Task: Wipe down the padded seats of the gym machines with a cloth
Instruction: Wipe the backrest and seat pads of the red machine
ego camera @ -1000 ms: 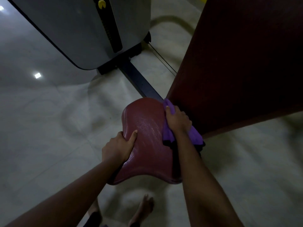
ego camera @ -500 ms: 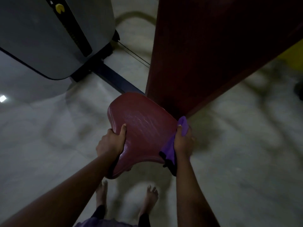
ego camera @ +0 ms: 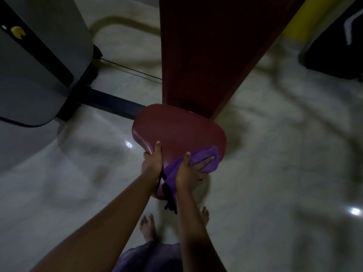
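Note:
A dark red padded seat [ego camera: 176, 130] sits low in the middle of the view, with a tall dark red back pad [ego camera: 212, 52] rising behind it. My left hand [ego camera: 152, 161] grips the seat's near left edge, thumb on top. My right hand [ego camera: 189, 171] presses a purple cloth [ego camera: 206, 160] flat on the seat's near right part. A dark end of the cloth hangs down below the seat's front edge.
A grey weight-stack housing [ego camera: 39, 65] with a yellow mark stands at the left, joined to the seat by a dark blue floor beam [ego camera: 110, 103]. A thin cable [ego camera: 129, 70] runs behind. Black equipment [ego camera: 337, 46] lies at the upper right. My bare feet [ego camera: 148, 226] stand on the glossy floor.
My right hand has slid the cloth from the seat's right edge onto its near front part. My left hand has kept its grip on the left edge. The camera has swung right.

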The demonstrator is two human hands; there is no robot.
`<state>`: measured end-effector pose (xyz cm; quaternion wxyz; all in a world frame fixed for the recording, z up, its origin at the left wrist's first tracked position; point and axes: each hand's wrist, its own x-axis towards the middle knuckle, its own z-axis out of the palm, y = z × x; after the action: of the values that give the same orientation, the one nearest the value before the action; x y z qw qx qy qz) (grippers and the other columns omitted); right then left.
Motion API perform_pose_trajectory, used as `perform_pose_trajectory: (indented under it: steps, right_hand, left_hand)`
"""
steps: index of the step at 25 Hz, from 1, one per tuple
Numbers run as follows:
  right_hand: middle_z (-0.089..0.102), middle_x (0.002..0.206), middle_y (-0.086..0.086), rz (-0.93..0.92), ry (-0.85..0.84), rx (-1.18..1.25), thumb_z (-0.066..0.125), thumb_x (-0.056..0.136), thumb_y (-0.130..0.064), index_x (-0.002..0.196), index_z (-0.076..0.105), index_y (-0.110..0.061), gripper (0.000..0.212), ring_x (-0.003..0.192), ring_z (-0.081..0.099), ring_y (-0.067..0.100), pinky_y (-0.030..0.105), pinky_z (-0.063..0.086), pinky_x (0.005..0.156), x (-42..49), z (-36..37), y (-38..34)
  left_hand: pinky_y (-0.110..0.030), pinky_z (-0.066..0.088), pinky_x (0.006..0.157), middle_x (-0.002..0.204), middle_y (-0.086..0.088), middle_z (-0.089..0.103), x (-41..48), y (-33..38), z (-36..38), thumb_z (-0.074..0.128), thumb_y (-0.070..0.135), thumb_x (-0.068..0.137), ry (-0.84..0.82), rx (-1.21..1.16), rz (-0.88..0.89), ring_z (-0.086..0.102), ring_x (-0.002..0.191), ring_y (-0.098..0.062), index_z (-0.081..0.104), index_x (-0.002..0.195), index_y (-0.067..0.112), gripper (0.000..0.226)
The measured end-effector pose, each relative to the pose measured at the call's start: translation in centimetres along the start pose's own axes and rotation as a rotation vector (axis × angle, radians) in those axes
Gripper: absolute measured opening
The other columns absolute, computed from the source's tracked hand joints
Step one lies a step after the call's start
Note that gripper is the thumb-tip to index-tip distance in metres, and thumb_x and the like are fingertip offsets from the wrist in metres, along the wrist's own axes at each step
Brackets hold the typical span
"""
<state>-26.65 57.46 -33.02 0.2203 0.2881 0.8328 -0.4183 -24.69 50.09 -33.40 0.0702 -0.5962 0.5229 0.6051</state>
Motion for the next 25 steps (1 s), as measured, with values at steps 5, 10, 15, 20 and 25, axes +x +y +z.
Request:
perform_pose_trajectory:
  steps: [5, 10, 15, 20, 25]
  right_hand:
    - [0.002, 0.156, 0.017, -0.275, -0.051, -0.232, 0.04, 0.096, -0.044, 0.148, -0.001, -0.031, 0.067, 0.14, 0.013, 0.032, 0.042, 0.022, 0.11, -6.0, 0.0, 2.9]
    - [0.003, 0.154, 0.018, -0.353, -0.039, -0.157, 0.045, 0.095, -0.04, 0.147, 0.013, -0.035, 0.062, 0.138, 0.021, 0.036, 0.043, 0.029, 0.109, -4.2, -0.1, 2.7]
    - [0.006, 0.155, 0.019, -0.456, -0.017, -0.383, 0.046, 0.095, -0.038, 0.146, 0.025, -0.033, 0.055, 0.139, 0.016, 0.036, 0.044, 0.024, 0.11, -4.4, -0.5, 2.4]
    - [0.049, 0.138, 0.01, -1.268, -0.22, -0.912, 0.04, 0.072, -0.051, 0.114, 0.062, -0.036, 0.049, 0.128, 0.037, 0.03, 0.055, 0.038, 0.099, -3.8, -1.8, 2.8]
    - [0.06, 0.12, 0.008, -1.727, -0.793, -1.116, 0.036, 0.069, -0.057, 0.092, 0.071, -0.022, 0.054, 0.12, 0.047, 0.027, 0.053, 0.028, 0.105, 1.1, 0.1, -3.5]
  left_hand:
    - [-0.036, 0.046, 0.095, 0.12, -0.003, 0.061, -2.0, -1.0, -3.2, 0.035, 0.066, 0.088, -0.219, -0.131, -0.013, 0.06, 0.107, -0.021, 0.05, 0.129, 0.014, 0.068]
    - [-0.041, 0.028, 0.109, 0.149, -0.01, 0.036, -2.9, -2.7, -5.4, 0.028, 0.052, 0.097, -0.086, -0.127, -0.002, 0.035, 0.135, -0.027, 0.029, 0.146, 0.013, 0.063]
    - [-0.041, 0.027, 0.111, 0.148, -0.01, 0.037, -2.5, -4.1, -5.6, 0.028, 0.054, 0.096, -0.045, -0.178, 0.011, 0.036, 0.135, -0.027, 0.03, 0.146, 0.015, 0.063]
    - [-0.036, 0.037, 0.099, 0.129, -0.007, 0.055, -3.4, -4.5, -5.4, 0.031, 0.055, 0.095, 0.02, -0.331, -0.019, 0.051, 0.113, -0.025, 0.047, 0.134, 0.015, 0.058]
    - [-0.049, 0.038, 0.106, 0.131, -0.014, 0.056, -1.2, -4.5, -2.9, 0.027, 0.095, 0.057, 0.164, -0.423, -0.078, 0.053, 0.119, -0.033, 0.05, 0.132, 0.018, 0.11]
